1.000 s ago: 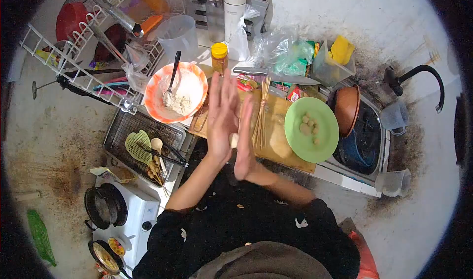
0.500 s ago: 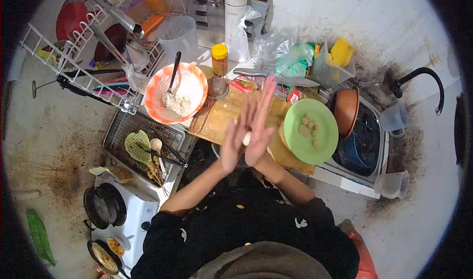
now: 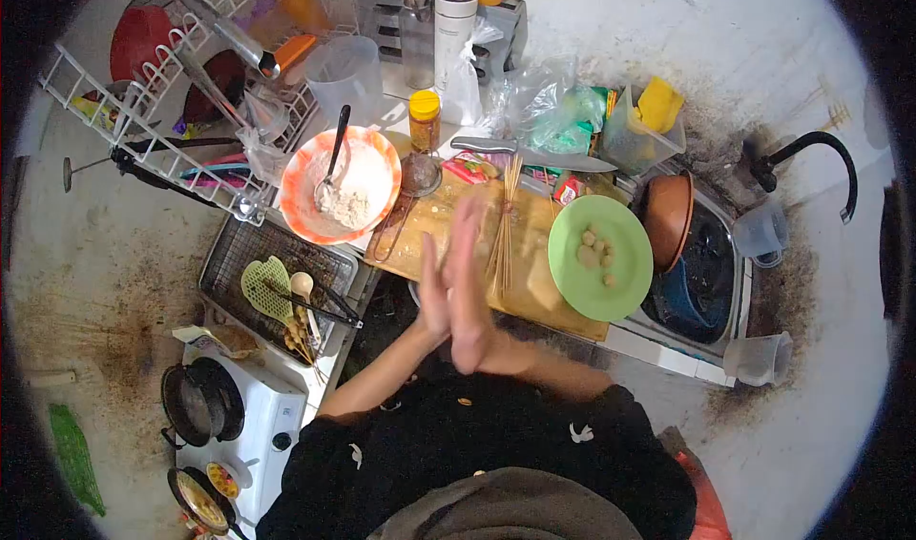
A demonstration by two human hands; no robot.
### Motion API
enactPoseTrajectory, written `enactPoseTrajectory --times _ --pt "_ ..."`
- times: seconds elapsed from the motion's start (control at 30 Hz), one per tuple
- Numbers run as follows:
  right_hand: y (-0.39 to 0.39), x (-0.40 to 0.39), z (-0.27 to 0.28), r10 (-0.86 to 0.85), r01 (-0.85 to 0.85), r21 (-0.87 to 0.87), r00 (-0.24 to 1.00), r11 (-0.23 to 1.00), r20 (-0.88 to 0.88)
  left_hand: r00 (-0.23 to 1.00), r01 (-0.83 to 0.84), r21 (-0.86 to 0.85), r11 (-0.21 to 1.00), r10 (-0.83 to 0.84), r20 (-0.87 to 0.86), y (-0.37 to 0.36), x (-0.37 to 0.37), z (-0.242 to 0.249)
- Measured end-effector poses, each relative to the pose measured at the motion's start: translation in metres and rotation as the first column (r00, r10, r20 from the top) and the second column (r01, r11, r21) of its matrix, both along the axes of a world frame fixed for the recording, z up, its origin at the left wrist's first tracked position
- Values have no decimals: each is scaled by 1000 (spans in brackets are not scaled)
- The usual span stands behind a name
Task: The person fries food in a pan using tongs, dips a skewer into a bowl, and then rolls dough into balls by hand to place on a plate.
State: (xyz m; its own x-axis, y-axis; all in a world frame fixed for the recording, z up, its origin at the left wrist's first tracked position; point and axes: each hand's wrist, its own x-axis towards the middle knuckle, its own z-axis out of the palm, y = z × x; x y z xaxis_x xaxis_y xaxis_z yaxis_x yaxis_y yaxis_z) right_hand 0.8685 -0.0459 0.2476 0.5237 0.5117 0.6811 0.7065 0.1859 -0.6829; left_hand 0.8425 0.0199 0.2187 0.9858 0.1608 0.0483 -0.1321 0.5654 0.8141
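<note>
My left hand (image 3: 434, 287) and my right hand (image 3: 467, 287) are pressed palm to palm over the near edge of the wooden board (image 3: 563, 316), fingers stretched forward. The small pale dough ball seen between the palms earlier is now hidden by them. Just right of my hands, a bundle of thin wooden skewers (image 3: 504, 244) lies on the board. On the board's right side sits a green plate (image 3: 625, 244) with several small dough balls (image 3: 590, 238). Left of the board is an orange-and-white bowl (image 3: 294, 182) with white flour and a spoon (image 3: 335, 149).
Behind the board lie a large knife (image 3: 563, 159), packets and a yellow-lidded jar (image 3: 425, 120). A sink (image 3: 730, 301) is at the right. At the left are a wire rack (image 3: 153, 111), a metal tray (image 3: 224, 254) with utensils, and a stove (image 3: 262, 406) with pans.
My hands have shifted left and closed together, with the right hand more upright. The dough ball has gone out of sight between them, and the skewers are uncovered.
</note>
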Motion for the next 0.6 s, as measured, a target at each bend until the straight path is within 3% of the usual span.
enactPoseTrajectory --times 0.03,0.07,0.1,0.17,0.23,0.33,0.37,0.43,0.47,0.5,0.57,0.6 --pt "-1 -11 -3 83 -79 -50 994 996 72 1000 0 2 1000 0 0 5 3 5" --pt "-2 -20 -30 196 -195 -19 981 981 12 989 -56 -137 989 74 125 12 8 13" --pt "-2 -18 -32 199 -199 -18 980 980 9 958 -96 -281 955 165 236 16 11 20" --pt "-6 -4 -32 -24 24 -239 1000 971 4 938 -22 -336 941 136 320 15 11 26" --pt "-4 8 -29 -69 64 -142 997 988 -30 904 63 -383 922 109 412 5 10 26" --pt "0 -2 -8 24 -24 -153 1000 988 -7 986 -127 130 983 111 127 -10 2 9" --pt "1 -7 -1 52 -51 -157 999 986 -1 986 -124 130 984 107 126 -7 5 -1" --pt "0 -15 5 105 -102 -162 994 982 9 976 -42 -232 972 90 197 5 13 1" --pt "-2 -19 -10 194 -194 -36 981 980 -1 964 -54 -310 949 131 231 11 11 15" --pt "-2 -14 -18 198 -198 -34 980 980 -2 964 -59 -307 950 134 230 12 10 21" --pt "-3 5 -26 -126 103 -251 989 962 -78 948 -37 -420 907 165 273 9 10 26" --pt "-1 15 -27 -228 224 -254 974 941 12 970 -79 -315 946 146 197 3 5 22"
